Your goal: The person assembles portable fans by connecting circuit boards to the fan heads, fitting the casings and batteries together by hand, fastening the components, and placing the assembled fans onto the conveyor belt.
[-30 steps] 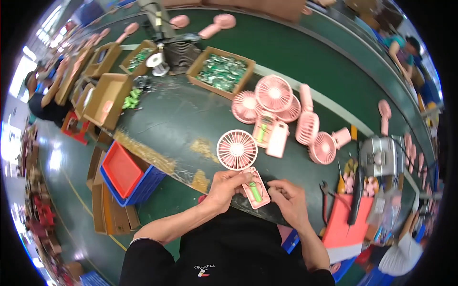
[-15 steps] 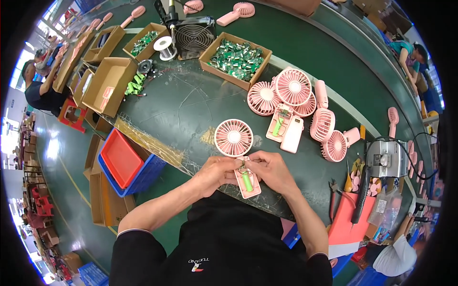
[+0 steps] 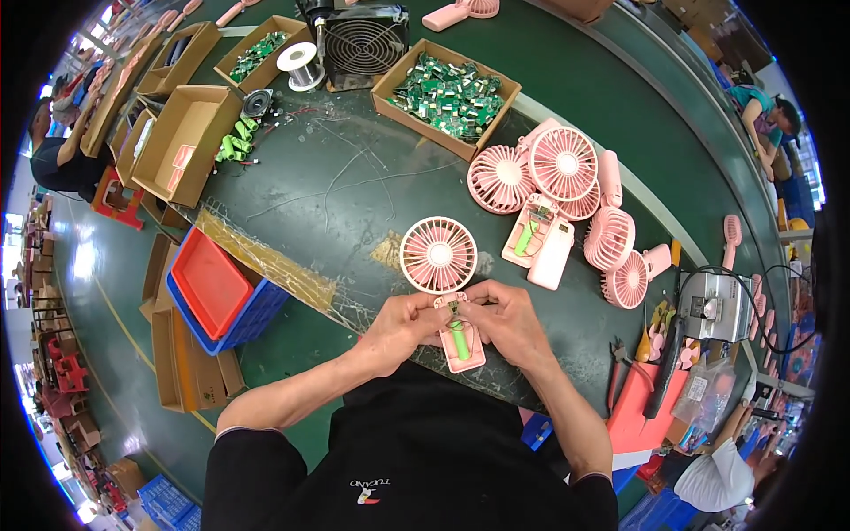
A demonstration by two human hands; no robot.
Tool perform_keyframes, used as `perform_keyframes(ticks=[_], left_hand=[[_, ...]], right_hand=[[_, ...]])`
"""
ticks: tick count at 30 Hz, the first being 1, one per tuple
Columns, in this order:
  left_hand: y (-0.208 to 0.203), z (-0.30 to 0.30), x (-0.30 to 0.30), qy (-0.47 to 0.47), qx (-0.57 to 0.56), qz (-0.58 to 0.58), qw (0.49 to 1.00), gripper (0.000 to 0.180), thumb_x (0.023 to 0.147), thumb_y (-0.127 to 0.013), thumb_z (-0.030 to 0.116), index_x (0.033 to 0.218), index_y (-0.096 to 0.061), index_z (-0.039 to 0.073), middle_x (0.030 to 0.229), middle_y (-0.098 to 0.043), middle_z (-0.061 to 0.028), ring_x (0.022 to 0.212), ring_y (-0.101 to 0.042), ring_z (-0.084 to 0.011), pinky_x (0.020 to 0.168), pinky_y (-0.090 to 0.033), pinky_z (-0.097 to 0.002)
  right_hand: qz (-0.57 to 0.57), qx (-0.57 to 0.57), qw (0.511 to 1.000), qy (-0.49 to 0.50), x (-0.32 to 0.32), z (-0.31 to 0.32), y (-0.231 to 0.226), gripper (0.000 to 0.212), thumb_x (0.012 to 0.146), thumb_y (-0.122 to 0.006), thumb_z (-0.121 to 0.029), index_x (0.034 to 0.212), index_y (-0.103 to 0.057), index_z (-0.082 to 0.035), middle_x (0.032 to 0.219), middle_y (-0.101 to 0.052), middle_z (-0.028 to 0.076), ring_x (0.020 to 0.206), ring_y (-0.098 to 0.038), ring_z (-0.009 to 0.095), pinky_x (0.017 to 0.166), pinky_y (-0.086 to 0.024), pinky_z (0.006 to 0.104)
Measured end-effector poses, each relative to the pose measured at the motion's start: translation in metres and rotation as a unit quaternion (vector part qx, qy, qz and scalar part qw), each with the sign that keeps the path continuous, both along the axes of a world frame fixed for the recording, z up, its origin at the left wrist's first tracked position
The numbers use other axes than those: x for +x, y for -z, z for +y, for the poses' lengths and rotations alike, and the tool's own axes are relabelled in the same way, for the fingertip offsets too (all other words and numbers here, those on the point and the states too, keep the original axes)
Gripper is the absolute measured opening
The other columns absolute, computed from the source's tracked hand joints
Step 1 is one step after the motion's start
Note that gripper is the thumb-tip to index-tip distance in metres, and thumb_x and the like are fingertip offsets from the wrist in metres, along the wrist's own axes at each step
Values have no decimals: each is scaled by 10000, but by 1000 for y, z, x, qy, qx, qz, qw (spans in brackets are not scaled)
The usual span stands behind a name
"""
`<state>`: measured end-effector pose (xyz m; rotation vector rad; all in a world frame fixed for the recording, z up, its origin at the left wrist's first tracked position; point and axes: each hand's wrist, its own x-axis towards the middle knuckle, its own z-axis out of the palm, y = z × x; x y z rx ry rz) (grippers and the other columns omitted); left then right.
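A pink handheld fan (image 3: 439, 255) lies at the near table edge, its round grille pointing away from me and its handle opened toward me. Inside the handle sit a green battery cell (image 3: 459, 342), thin wires and a small circuit board (image 3: 451, 305). My left hand (image 3: 400, 329) grips the handle's left side, thumb and finger pinched near the board. From the right, my right hand (image 3: 506, 320) closes its fingertips on the same upper part of the handle. Whether the right fingertips pinch a wire or the board's edge is hidden.
Several pink fans (image 3: 564, 165) are heaped to the right, one with its handle open. Beyond stand a box of green circuit boards (image 3: 452, 97), a solder wire spool (image 3: 301, 66) and a black blower (image 3: 364, 49). Pliers (image 3: 617, 367) lie at right; a red tray (image 3: 209, 288) tops a blue crate.
My view has shifted slightly, so the table things sit a little differently. Both hands stay at the fan's handle, fingertips a bit farther apart, with more of the circuit board showing.
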<state>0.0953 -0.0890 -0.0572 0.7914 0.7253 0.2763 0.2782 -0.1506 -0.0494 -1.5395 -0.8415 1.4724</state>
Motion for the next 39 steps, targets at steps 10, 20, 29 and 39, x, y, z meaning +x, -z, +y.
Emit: perform_keyframes(ticks=[10, 20, 29, 39], left_hand=[[0, -10, -2, -13, 25, 7, 1000, 327, 981, -529, 145, 1246, -557, -43, 1084, -652, -109, 987, -639, -161, 887, -546, -341], [-7, -5, -11, -26, -72, -54, 996, 388, 973, -548, 147, 1292, -506, -71, 1225, -604, -131, 1100, -610, -191, 974, -486, -364], [0, -11, -10, -5, -5, -19, 1000, 365, 988, -541, 160, 1281, -531, -58, 1152, -638, -94, 1021, -629, -144, 920, -518, -332], [-1, -14, -8, -28, 44, 20, 998, 260, 963, -565, 129, 1162, -598, -35, 1054, -660, -57, 941, -629, -106, 840, -517, -283]], right_hand=[[45, -8, 998, 51, -9, -11, 7, 115, 876, -657, -46, 938, -631, 47, 703, -600, 18, 530, -479, 37, 452, -350, 202], [26, 9, 999, 39, -10, -4, 5, 168, 905, -644, -96, 996, -629, 44, 778, -633, 31, 553, -469, 26, 469, -348, 191], [32, -14, 999, 27, -7, -9, 7, 180, 895, -661, -91, 987, -618, 58, 905, -682, 101, 825, -643, 110, 709, -531, 249], [29, 36, 998, 30, -13, -6, 4, 160, 892, -662, -103, 966, -637, 37, 770, -644, 41, 553, -481, 30, 461, -359, 193]])
